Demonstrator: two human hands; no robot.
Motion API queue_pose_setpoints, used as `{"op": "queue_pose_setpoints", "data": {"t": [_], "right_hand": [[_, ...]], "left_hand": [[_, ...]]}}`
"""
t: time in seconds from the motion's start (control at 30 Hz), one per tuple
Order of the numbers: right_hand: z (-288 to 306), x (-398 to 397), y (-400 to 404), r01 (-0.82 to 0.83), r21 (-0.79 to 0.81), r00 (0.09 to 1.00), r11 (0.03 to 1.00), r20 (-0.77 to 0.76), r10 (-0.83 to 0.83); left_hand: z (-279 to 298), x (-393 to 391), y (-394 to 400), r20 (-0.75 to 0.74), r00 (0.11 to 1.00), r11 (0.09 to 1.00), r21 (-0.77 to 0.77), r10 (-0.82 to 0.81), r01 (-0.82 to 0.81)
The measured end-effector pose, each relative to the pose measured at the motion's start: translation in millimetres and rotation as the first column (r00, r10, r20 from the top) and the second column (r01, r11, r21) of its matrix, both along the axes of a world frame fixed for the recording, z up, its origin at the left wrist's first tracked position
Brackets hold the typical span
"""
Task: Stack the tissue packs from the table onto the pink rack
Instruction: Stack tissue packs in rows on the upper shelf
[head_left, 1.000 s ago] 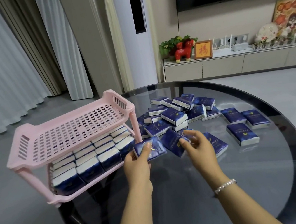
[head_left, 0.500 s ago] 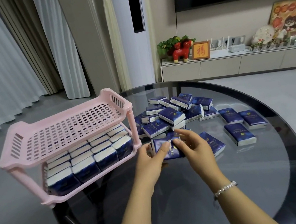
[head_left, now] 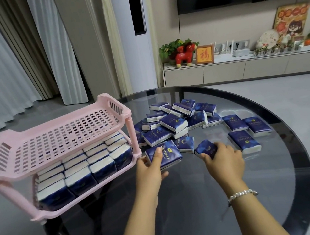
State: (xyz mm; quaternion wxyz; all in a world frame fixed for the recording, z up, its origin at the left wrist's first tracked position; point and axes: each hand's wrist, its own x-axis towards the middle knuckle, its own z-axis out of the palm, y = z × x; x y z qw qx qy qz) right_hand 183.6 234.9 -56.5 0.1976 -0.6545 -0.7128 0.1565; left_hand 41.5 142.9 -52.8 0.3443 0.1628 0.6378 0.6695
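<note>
A pink two-tier rack [head_left: 6,173] stands on the left edge of the round glass table [head_left: 279,189]. Its lower shelf is packed with several blue tissue packs [head_left: 101,166] standing on edge; its top shelf holds nothing. My left hand [head_left: 150,169] grips a small stack of blue packs [head_left: 169,153] just right of the rack's lower shelf, thumb on top. My right hand [head_left: 224,159] closes its fingers over a single blue pack [head_left: 204,149] on the glass. A loose pile of blue packs [head_left: 173,122] lies behind both hands.
Three more packs [head_left: 244,141] lie apart on the glass to the right of my right hand. Beyond the table are a low white cabinet [head_left: 244,68] with ornaments, a wall television and curtains at the left.
Both hands were together on one stack of packs. Now my left hand holds that stack alone, nearer the rack, and my right hand has moved right onto another pack.
</note>
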Motion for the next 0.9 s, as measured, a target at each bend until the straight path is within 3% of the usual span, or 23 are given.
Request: {"op": "queue_pose_setpoints", "data": {"t": [0.1, 0.2, 0.3, 0.37, 0.47, 0.57, 0.73, 0.83, 0.9], "right_hand": [[-1, -2, -1, -0.083, 0.041, 0.955, 0.996, -0.282, 0.091], [-1, -7, -7, -0.141, 0.057, 0.825, 0.988, -0.546, 0.149], [0, -14, -14, -0.215, -0.073, 0.535, 0.974, -0.843, 0.054], [4, -17, -16, -0.306, -0.162, 0.342, 0.938, -0.938, -0.05], [9, -22, -21, -0.404, -0.187, 0.2, 0.895, -0.973, -0.114], [9, -27, -26, -0.415, -0.206, 0.199, 0.886, -0.971, -0.132], [4, -32, -28, -0.449, -0.213, 0.335, 0.868, -0.94, -0.057], [1, -40, -37, -0.574, -0.232, 0.329, 0.786, -0.944, -0.039], [0, -44, -39, -0.581, -0.222, 0.319, 0.783, -0.947, -0.032]], "left_hand": [[0, -1, 0, 0.013, 0.999, 0.999, 0.01, 0.05, -0.05], [1, -1, -1, 0.055, 0.992, 0.993, 0.037, 0.11, -0.112], [5, 2, -2, 0.042, 0.989, 0.987, 0.072, 0.141, -0.143], [7, 5, -3, -0.034, 0.995, 0.993, 0.081, 0.091, -0.088], [7, 10, -1, -0.148, 0.989, 0.998, 0.064, -0.007, 0.016], [9, 16, 1, -0.171, 0.985, 0.997, 0.063, -0.025, 0.037], [12, 16, 0, -0.046, 0.991, 0.984, 0.132, 0.125, -0.118], [19, 19, -5, 0.01, 0.987, 0.966, 0.203, 0.16, -0.158], [18, 19, -4, 0.059, 0.99, 0.966, 0.219, 0.127, -0.137]]}}
